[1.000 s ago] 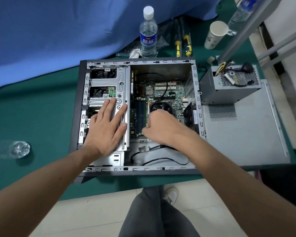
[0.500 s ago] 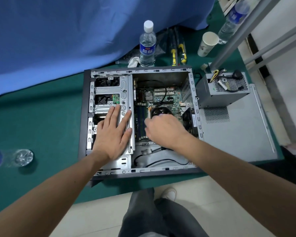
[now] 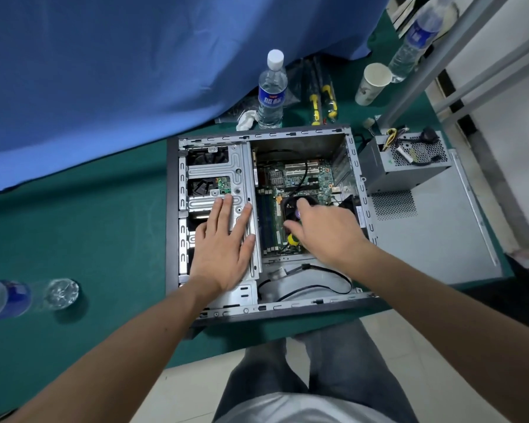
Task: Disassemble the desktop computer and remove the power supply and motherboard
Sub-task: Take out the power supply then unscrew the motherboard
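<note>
Already the grey perforated metal power supply [image 3: 409, 161] sits out, right of the open grey steel computer case [image 3: 171, 209]. Centre frame, the green motherboard [image 3: 300, 178] remains inside; flat left hand [image 3: 223, 242] braces the drive cage, right hand [image 3: 324, 227] hovers relaxed, holding nothing.

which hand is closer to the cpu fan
Right. The right hand reaches over the CPU fan on the motherboard, its fingers at the fan. The left hand lies flat on the metal drive cage, to the fan's left.

light: even, soft | shadows: faint | edges: warped, blurred
</note>
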Motion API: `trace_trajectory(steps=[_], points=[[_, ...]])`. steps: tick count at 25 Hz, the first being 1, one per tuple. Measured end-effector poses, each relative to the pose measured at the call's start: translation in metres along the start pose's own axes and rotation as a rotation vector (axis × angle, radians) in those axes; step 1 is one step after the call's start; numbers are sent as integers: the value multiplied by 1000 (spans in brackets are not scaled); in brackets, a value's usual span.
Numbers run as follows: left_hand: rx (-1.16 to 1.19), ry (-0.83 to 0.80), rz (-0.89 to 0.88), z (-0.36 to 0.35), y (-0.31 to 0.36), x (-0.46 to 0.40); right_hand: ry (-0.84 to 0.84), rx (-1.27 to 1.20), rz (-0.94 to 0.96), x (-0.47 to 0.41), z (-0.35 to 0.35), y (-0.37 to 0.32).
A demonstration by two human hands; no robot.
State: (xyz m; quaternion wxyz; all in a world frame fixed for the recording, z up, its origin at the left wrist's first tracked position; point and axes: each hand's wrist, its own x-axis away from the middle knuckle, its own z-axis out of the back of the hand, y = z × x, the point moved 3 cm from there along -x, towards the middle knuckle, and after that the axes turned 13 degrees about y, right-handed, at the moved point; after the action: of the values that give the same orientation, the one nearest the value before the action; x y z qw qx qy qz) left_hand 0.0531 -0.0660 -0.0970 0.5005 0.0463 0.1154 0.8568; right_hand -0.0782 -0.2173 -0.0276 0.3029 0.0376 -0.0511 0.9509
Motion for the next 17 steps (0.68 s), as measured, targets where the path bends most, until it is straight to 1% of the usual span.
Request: trace_trajectory(steps=[2,4,5,6,8,9,10,11,13,14,15,17], points=[[7,-3,6,0,0,0,-47,-158,135,-1,4,-6],[14,-2,12,1,0,0,-145,-229,210,2,4,-12],[14,-5,13,1,0,0,-165,-216,187,2,2,-13],[11,-9,13,1,0,0,-155,-163,112,0,3,-11],[4,-14,10,0,0,0,-116,14,-42,-3,2,-2],[3,-16,11,-1,0,0,-89,71,-28,-4,2,-1],[4,-17,14,-1,0,-1,-64,40,36,-5,3,-2],[8,-17,16,-1,0,0,-75,-67,101,-4,4,-4],[14,-13,14,0,0,0,-194,-254,187,-1,6,-13],[16,-13,12,0,0,0,-247,-275,180,4,4,-18],[15,-14,11,0,0,0,-247,-221,123,5,3,-20],[10,-11,12,0,0,0,-179,-16,-61,4,2,-17]])
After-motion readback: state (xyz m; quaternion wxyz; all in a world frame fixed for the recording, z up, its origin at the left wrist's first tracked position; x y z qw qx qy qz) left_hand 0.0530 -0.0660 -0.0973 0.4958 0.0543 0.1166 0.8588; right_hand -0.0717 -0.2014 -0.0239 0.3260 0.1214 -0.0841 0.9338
